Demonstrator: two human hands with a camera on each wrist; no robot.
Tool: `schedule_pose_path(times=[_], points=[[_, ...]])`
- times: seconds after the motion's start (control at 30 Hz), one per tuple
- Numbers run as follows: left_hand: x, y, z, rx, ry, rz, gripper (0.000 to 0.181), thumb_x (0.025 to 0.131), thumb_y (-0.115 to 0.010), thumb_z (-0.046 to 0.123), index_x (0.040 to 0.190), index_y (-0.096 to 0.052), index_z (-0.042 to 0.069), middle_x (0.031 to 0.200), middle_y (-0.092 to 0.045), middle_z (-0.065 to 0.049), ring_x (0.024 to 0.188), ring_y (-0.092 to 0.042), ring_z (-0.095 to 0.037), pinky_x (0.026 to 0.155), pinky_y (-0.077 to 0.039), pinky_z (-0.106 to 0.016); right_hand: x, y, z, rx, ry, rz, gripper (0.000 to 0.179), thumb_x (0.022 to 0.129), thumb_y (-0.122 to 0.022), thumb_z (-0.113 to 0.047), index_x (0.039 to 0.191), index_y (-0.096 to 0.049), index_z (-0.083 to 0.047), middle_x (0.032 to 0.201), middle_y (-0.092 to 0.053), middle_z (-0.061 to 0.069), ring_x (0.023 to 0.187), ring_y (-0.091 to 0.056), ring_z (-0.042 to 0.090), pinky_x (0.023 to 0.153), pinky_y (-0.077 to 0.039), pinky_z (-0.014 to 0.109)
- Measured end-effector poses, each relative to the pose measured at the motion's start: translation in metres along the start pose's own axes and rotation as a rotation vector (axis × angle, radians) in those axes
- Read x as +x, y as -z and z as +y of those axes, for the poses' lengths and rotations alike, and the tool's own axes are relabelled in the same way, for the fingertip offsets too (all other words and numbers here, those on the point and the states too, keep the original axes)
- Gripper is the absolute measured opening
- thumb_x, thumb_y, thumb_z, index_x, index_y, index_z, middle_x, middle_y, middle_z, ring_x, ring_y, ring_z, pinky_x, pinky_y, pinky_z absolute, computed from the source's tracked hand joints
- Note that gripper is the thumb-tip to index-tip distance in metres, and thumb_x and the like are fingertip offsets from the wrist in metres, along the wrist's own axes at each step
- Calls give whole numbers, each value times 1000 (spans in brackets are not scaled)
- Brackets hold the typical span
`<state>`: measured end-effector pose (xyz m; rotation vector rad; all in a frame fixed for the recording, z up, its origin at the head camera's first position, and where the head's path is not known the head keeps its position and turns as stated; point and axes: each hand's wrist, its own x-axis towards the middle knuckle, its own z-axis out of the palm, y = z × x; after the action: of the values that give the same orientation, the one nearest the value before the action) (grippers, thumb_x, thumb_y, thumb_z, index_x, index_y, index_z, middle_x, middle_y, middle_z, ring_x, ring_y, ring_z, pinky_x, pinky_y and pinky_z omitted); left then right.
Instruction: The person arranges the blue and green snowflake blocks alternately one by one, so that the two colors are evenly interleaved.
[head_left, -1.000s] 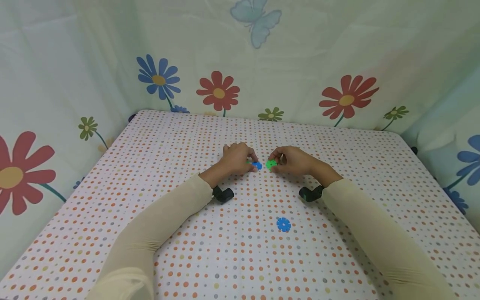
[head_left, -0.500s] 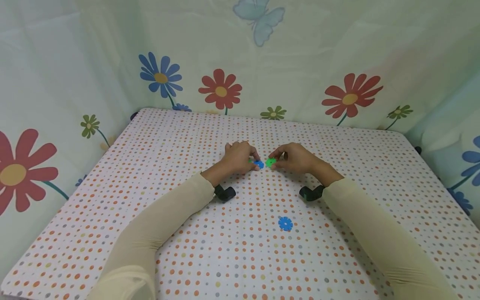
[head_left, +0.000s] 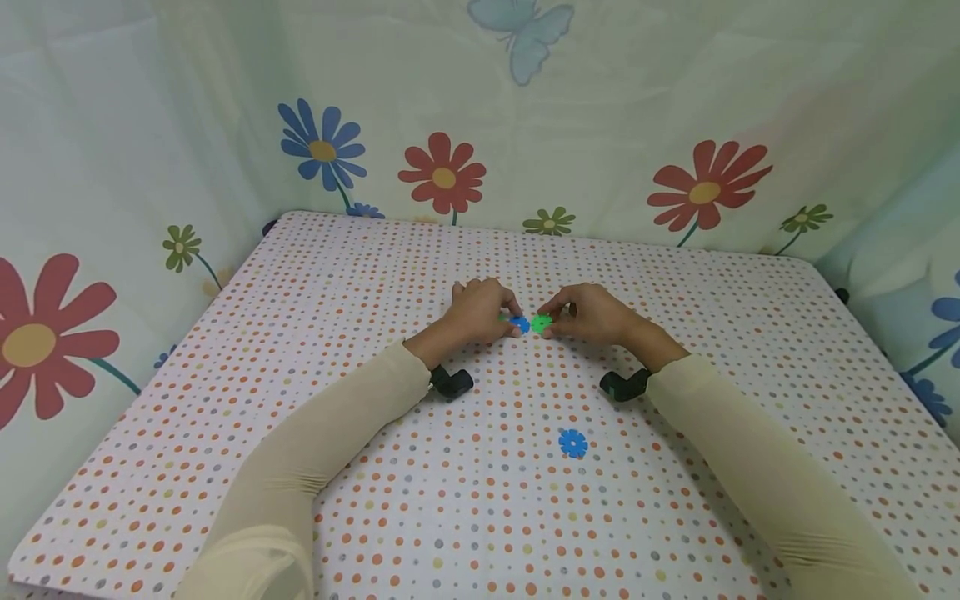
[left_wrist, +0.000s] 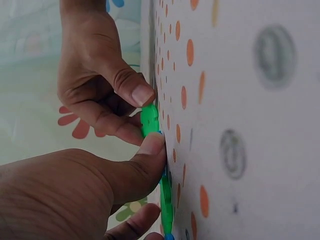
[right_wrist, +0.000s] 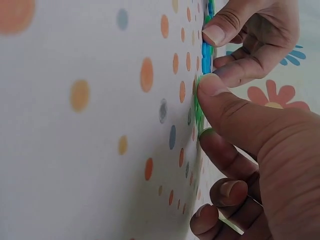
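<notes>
1. the left hand (head_left: 478, 313) is closed narrow, thumb and fingers pinching a blue disc (head_left: 521, 325) with notched edges.
2. a second green disc (left_wrist: 166, 200) runs on leftward from that blue one, mostly tucked under the same hand; a bit more blue shows past it.
3. the right hand (head_left: 597, 315) pinches a green disc (head_left: 541, 324) by its right side, thumb on the near edge, other fingers loosely bent.
4. the blue disc and the green disc meet edge to edge between the hands, or very nearly; from here i can't tell whether they are joined.
5. both hands work low, close over the dotted table (head_left: 420, 517).
6. a loose blue disc (head_left: 573, 443) lies flat on the table, nearer than the hands and between the pale sleeves (head_left: 300, 450).
7. a black camera (head_left: 452, 383) sits at each wrist.
8. on the far side hangs a flowered curtain (head_left: 585, 117).
</notes>
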<state>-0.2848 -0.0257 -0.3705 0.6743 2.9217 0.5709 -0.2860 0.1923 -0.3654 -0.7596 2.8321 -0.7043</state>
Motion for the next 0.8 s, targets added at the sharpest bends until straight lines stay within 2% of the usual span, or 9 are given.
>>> schedule_pose_path(times=[0.33,0.6,0.8], points=[[-1,0,0,-5,-2,3,24,85,-77,40,104,-75,27,124,-64,3,110,-55,-25,99,-31,-49,0,-2,0,-21,36,10,30,84,-80,-24,110,-76,-10,91,-68,3,72,-49,16,65,-42,29],[-2,0,0,-1,-5,9,24,85,-77,40,104,-75,27,124,-62,1,110,-54,-25,100,-31,-50,0,-2,-1,-43,14,21,32,83,-81,-27,110,-77,-11,105,-66,8,90,-57,21,73,-42,31],[0,-1,2,17,4,9,24,85,-77,42,104,-75,28,124,-62,2,112,-54,-25,98,-32,-48,0,0,0,-40,-15,7,33,83,-80,-28,113,-76,-13,105,-64,9,87,-54,22,73,-41,32]])
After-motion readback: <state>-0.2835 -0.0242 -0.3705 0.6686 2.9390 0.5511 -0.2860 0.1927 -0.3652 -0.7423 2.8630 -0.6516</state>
